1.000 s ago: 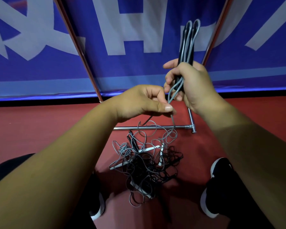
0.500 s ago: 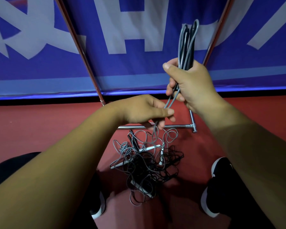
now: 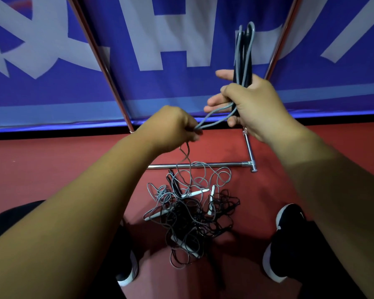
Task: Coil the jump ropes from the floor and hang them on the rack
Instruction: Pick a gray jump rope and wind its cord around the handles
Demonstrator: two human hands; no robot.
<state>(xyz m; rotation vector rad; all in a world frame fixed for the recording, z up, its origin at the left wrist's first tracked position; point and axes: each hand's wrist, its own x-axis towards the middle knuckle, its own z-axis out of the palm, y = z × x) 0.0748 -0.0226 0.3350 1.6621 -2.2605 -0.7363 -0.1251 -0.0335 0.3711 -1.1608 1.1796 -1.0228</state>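
Note:
My right hand (image 3: pixel 253 104) grips a bundle of grey rope loops with black handles (image 3: pixel 244 52) that stands upright above the fist. From that fist a grey strand (image 3: pixel 214 120) runs left and down to my left hand (image 3: pixel 171 128), which pinches it. Below my left hand the same grey rope trails to a tangled pile of grey and black jump ropes with white handles (image 3: pixel 190 210) on the red floor. The chrome rack's base bar (image 3: pixel 203 165) lies just behind the pile.
Two slanted rack poles, left pole (image 3: pixel 99 61) and right pole (image 3: pixel 281 44), rise against a blue and white banner (image 3: pixel 171 39). My black shoes, right shoe (image 3: pixel 283 240) and left shoe (image 3: pixel 127 270), flank the pile on the red floor (image 3: pixel 52 169).
My left hand has slid along the grey strand to the left, drawing out a longer length between the hands. My right hand with the bundle has shifted slightly down and right.

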